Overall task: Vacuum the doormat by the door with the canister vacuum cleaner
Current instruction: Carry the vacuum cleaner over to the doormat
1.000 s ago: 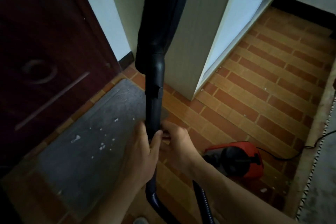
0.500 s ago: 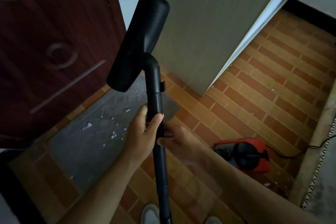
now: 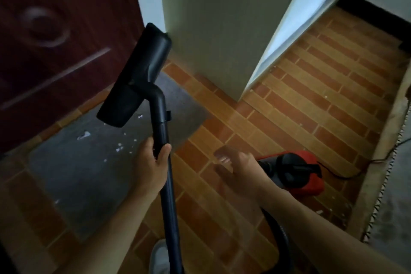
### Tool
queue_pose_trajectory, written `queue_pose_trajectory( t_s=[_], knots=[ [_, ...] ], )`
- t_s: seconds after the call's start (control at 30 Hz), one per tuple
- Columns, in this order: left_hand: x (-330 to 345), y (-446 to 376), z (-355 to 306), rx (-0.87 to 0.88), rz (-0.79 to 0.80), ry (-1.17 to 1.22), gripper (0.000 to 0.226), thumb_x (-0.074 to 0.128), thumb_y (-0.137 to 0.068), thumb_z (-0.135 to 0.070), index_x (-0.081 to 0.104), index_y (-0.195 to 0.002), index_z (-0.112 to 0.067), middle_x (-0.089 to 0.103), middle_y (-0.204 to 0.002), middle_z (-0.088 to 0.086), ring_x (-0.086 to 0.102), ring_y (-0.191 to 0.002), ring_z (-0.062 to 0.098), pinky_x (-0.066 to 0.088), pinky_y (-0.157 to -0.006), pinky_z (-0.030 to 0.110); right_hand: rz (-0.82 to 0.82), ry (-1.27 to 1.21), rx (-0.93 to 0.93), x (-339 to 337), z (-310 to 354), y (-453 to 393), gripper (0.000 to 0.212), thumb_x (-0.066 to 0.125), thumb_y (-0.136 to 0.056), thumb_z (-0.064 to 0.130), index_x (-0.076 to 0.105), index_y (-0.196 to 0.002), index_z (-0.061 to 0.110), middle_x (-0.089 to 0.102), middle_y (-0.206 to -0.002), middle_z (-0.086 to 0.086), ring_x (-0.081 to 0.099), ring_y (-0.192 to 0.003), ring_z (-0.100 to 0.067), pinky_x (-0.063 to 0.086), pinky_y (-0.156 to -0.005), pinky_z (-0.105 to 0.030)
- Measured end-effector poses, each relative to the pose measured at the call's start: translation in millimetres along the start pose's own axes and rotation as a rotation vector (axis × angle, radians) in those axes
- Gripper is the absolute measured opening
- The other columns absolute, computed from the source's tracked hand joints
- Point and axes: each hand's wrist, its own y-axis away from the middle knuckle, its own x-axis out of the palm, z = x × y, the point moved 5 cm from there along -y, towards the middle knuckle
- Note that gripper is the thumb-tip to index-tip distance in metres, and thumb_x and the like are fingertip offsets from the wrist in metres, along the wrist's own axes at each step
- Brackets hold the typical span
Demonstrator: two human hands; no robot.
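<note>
your left hand (image 3: 153,169) grips the wand (image 3: 165,173) mid-shaft with the floor head (image 3: 135,78) raised over the doormat (image 3: 89,173), right hand (image 3: 239,167) blurred and off it, looks loosely spread; stiff, light, top-heavy, so grip lower too.

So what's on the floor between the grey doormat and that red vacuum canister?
In the head view, only bare brick-pattern floor separates the doormat from the red canister. The blurred right hand hovers above that stretch, holding nothing.
</note>
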Motion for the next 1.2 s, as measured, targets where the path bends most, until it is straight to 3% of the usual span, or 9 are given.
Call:
queue_pose_trajectory(
  t_s=[0.17,0.37,0.5,0.67,0.83,0.9,0.97,1.1,1.2],
  knots=[
    [54.6,0.2,47.9,-0.078,-0.008,0.0,0.038,0.052,-0.095,-0.04,0.056,-0.114,-0.007,0.063,-0.098,0.017,0.063,-0.089,0.037,0.054,-0.076,0.052,-0.124,0.113,0.13,6.0,-100.5,33.9,0.026,0.052,-0.098,0.025,0.058,-0.123,0.019,0.06,-0.122,0.0,0.059,-0.108,-0.02,0.049,-0.087,-0.031],
    [119.3,-0.7,59.1,-0.091,0.103,-0.018,0.032,0.05,-0.096,-0.037,0.055,-0.112,-0.01,0.061,-0.1,0.017,0.061,-0.09,0.037,0.054,-0.077,0.054,-0.298,0.169,0.371,6.9,-209.8,63.4,0.03,0.053,-0.095,0.022,0.06,-0.123,0.013,0.057,-0.123,-0.007,0.054,-0.116,-0.025,0.047,-0.096,-0.036],
    [157.2,7.2,46.5,-0.046,0.153,-0.057,0.061,0.048,-0.097,-0.037,0.035,-0.144,0.0,0.041,-0.144,0.024,0.044,-0.129,0.041,0.039,-0.103,0.053,-0.276,0.174,0.599,15.4,-274.5,88.5,0.063,0.051,-0.097,0.042,0.035,-0.148,0.009,0.033,-0.155,-0.01,0.029,-0.143,-0.027,0.03,-0.116,-0.039],
    [204.7,7.0,48.5,-0.005,0.213,-0.06,0.064,0.048,-0.098,-0.035,0.025,-0.15,-0.006,0.033,-0.152,0.019,0.038,-0.135,0.038,0.034,-0.108,0.052,-0.416,0.042,0.694,29.2,-338.8,85.0,0.092,0.044,-0.089,0.068,0.021,-0.153,0.005,0.021,-0.16,-0.013,0.019,-0.148,-0.028,0.023,-0.12,-0.041],
    [236.5,2.2,56.8,0.054,0.252,-0.123,0.063,0.049,-0.096,-0.035,0.03,-0.148,-0.004,0.042,-0.144,0.021,0.045,-0.127,0.039,0.041,-0.1,0.05,-0.494,-0.034,0.676,51.0,-372.1,84.2,0.108,0.041,-0.082,0.079,0.006,-0.156,0.008,0.002,-0.165,-0.009,0.005,-0.151,-0.025,0.014,-0.121,-0.039],
    [252.2,-2.1,61.5,0.085,0.286,-0.114,0.056,0.049,-0.097,-0.029,0.035,-0.143,0.001,0.055,-0.119,0.018,0.055,-0.103,0.034,0.043,-0.078,0.039,-0.544,-0.082,0.682,57.7,-388.4,88.9,0.116,0.041,-0.077,0.083,0.001,-0.156,0.009,-0.002,-0.165,-0.008,0.004,-0.151,-0.025,0.015,-0.122,-0.04],
    [265.5,-3.5,64.8,0.096,0.346,-0.085,0.054,0.048,-0.098,-0.025,0.035,-0.143,0.001,0.054,-0.101,0.009,0.054,-0.086,0.023,0.041,-0.069,0.036,-0.568,-0.105,0.713,63.2,-407.3,93.9,0.121,0.037,-0.072,0.087,0.001,-0.156,0.008,0.001,-0.165,-0.009,0.006,-0.151,-0.025,0.016,-0.122,-0.042],
    [291.0,-1.5,63.7,0.079,0.443,-0.092,0.068,0.05,-0.092,-0.042,0.029,-0.148,-0.009,0.047,-0.138,0.017,0.052,-0.117,0.034,0.043,-0.097,0.049,-0.518,0.01,0.736,67.2,-444.7,97.2,0.123,0.023,-0.066,0.095,0.018,-0.154,0.01,0.02,-0.161,-0.011,0.02,-0.148,-0.026,0.024,-0.119,-0.044],
    [307.5,9.8,64.5,0.122,0.495,-0.087,0.073,0.051,-0.09,-0.046,0.029,-0.149,-0.009,0.038,-0.15,0.014,0.043,-0.131,0.034,0.038,-0.101,0.041,-0.441,0.059,0.724,70.4,-466.7,93.7,0.12,0.022,-0.063,0.097,0.03,-0.149,0.014,0.035,-0.154,-0.009,0.033,-0.141,-0.026,0.033,-0.114,-0.045]
  ],
)
